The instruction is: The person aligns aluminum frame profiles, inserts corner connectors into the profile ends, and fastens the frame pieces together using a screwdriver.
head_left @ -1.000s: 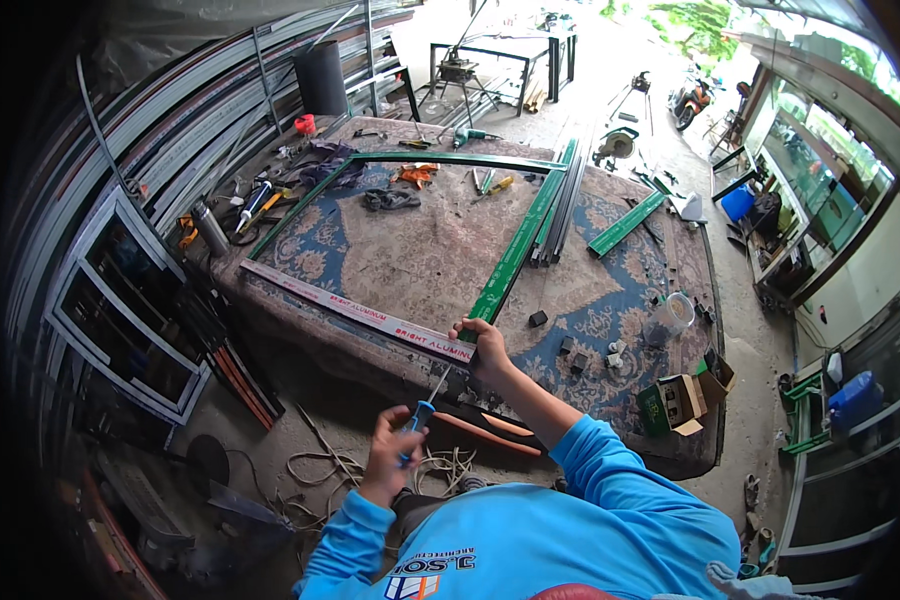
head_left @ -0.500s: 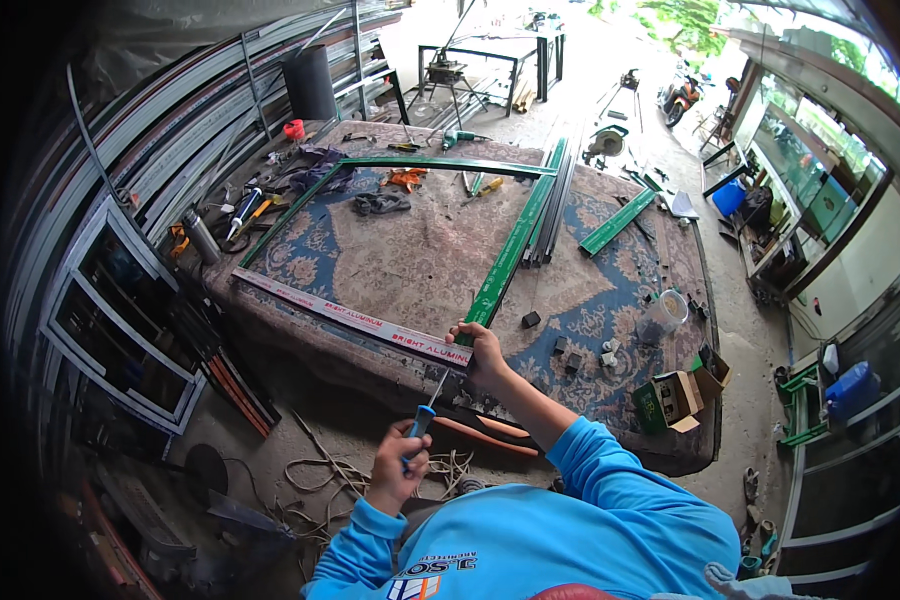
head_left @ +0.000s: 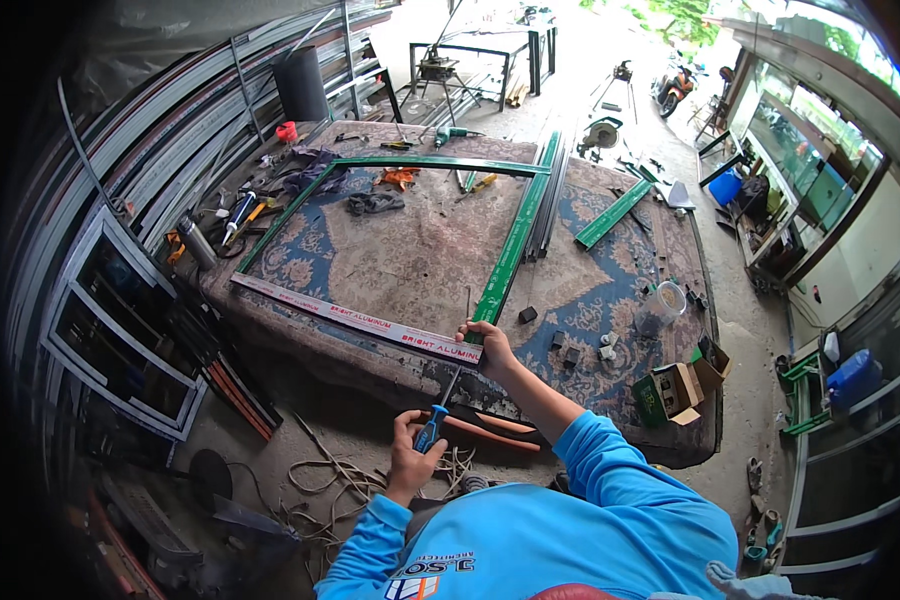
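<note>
My left hand (head_left: 414, 458) is wrapped round the blue handle of a screwdriver (head_left: 431, 429), below the near edge of the table. The shaft points up to the near right corner of a rectangular aluminium frame (head_left: 370, 323), and its tip seems to meet the near bar; the exact contact is too small to make out. At that corner my right hand (head_left: 488, 346) grips the frame, thumb and fingers round the end of the green-filmed bar (head_left: 516, 240). White film with red print covers the near bar. The frame lies flat on the table.
A patterned carpet (head_left: 420, 230) covers the table. Dark metal profiles (head_left: 552, 200) lie along the right bar, with a short green piece (head_left: 615, 213) beyond. A clear tub (head_left: 662, 308) and an open carton (head_left: 670, 390) stand at right. Tangled cord (head_left: 335, 480) lies on the floor.
My left hand has moved slightly up and right, and its grip on the screwdriver handle has turned. The right hand keeps hold of the frame corner. The whole view has shifted a little.
</note>
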### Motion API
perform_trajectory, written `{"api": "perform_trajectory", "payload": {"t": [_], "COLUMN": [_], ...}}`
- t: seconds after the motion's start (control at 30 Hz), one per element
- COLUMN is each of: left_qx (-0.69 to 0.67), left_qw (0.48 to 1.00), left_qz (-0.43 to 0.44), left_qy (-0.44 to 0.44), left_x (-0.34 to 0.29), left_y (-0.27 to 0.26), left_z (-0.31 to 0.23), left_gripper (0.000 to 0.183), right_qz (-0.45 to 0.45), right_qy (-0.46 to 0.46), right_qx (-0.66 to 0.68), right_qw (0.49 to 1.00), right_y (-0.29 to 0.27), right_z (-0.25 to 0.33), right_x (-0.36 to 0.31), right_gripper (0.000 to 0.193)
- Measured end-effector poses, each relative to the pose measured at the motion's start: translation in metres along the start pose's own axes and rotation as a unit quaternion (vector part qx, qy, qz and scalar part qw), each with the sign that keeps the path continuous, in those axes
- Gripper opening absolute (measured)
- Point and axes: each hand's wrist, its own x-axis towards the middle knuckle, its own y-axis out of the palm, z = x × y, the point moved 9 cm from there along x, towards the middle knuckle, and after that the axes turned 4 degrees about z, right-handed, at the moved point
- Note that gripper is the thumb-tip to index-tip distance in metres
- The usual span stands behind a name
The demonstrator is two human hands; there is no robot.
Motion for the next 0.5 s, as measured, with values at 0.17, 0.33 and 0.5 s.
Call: {"api": "perform_trajectory", "payload": {"t": [0.17, 0.33, 0.5], "left_qx": [-0.208, 0.002, -0.182], "left_qw": [0.973, 0.996, 0.979], "left_qz": [-0.007, -0.067, -0.092], "left_qy": [-0.101, 0.055, -0.021], "left_x": [0.003, 0.0, -0.006], "left_y": [0.007, 0.0, 0.012], "left_z": [0.012, -0.02, 0.01], "left_gripper": [0.042, 0.037, 0.035], "right_qz": [-0.015, -0.002, -0.015], "right_qy": [-0.011, 0.0, 0.005], "right_qx": [0.026, 0.023, 0.011], "right_qw": [0.999, 1.0, 1.0], "right_y": [-0.007, 0.003, -0.009], "right_z": [-0.005, 0.005, -0.002], "right_x": [-0.002, 0.004, 0.002], "right_gripper": [0.011, 0.01, 0.01]}}
